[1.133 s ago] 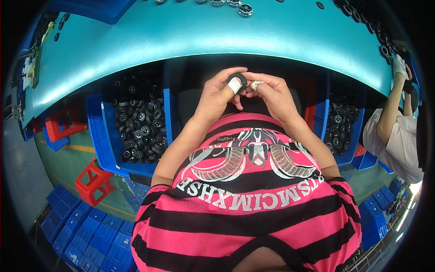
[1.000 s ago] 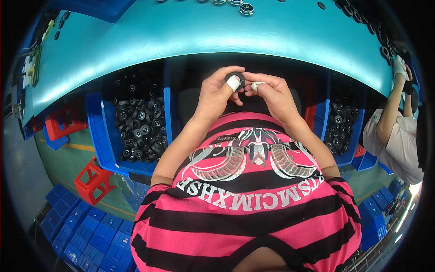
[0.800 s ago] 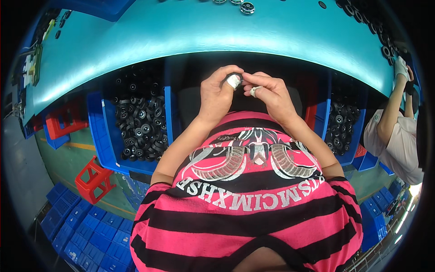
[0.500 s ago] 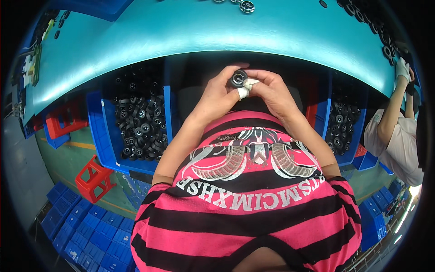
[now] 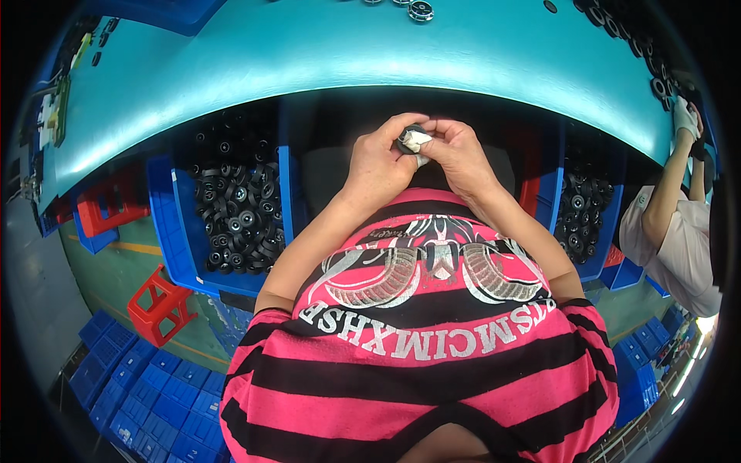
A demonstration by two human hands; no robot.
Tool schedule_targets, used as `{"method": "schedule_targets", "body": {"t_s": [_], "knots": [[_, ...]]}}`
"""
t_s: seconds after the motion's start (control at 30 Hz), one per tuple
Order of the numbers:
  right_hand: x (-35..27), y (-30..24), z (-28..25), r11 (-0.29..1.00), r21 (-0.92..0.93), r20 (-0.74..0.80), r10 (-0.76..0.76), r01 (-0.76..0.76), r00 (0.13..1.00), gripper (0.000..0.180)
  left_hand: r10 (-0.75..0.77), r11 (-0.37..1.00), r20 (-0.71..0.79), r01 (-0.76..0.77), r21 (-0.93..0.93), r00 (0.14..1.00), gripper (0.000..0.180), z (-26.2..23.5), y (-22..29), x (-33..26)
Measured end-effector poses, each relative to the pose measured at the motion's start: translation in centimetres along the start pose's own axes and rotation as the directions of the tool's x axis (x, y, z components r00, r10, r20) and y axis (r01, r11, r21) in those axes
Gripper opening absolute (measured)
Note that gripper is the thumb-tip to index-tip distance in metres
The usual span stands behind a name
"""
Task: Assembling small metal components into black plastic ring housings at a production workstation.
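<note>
A small black wheel is held between my two hands, just off the table's near edge. My left hand grips its left side with fingers curled round the rim. From the other side my right hand closes on it too, the thumb lying across the wheel's face. White wrapping on that thumb hides most of the hub. Another bit of white shows at my left thumb, partly covered by the hands.
Blue bins of black wheels stand to my left and right. The turquoise table curves ahead, a few wheels at its far side. A gloved co-worker is at the right. A red stool stands lower left.
My right thumb has slid left across the wheel's face, covering the hub that showed before. Both hands have shifted slightly and the wheel has tilted.
</note>
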State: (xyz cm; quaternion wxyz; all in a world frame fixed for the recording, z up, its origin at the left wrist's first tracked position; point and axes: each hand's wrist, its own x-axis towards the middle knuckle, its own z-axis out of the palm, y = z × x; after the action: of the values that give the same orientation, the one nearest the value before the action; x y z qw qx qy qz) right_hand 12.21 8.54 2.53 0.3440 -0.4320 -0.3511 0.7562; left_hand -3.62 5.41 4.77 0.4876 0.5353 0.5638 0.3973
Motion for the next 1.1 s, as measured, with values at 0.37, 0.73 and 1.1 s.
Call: {"method": "schedule_targets", "body": {"t_s": [0.37,0.73,1.1], "knots": [[0.5,0.5,-0.5,0.995,0.083,0.012,0.047,-0.047,0.999,0.026,0.099,0.995,-0.051,-0.099,-0.003,0.994,0.039,0.4,-0.8,0.2],[0.3,0.2,-0.9,0.98,0.138,0.055,0.136,-0.142,0.989,0.03,0.132,0.982,-0.039,-0.125,0.144,0.99,0.042,0.4,-0.7,0.0],[-0.1,-0.5,-0.5,0.976,0.156,0.122,0.137,-0.155,0.983,0.031,-0.063,0.974,-0.029,0.055,-0.221,0.998,0.042,0.4,-1.0,0.0]]}}
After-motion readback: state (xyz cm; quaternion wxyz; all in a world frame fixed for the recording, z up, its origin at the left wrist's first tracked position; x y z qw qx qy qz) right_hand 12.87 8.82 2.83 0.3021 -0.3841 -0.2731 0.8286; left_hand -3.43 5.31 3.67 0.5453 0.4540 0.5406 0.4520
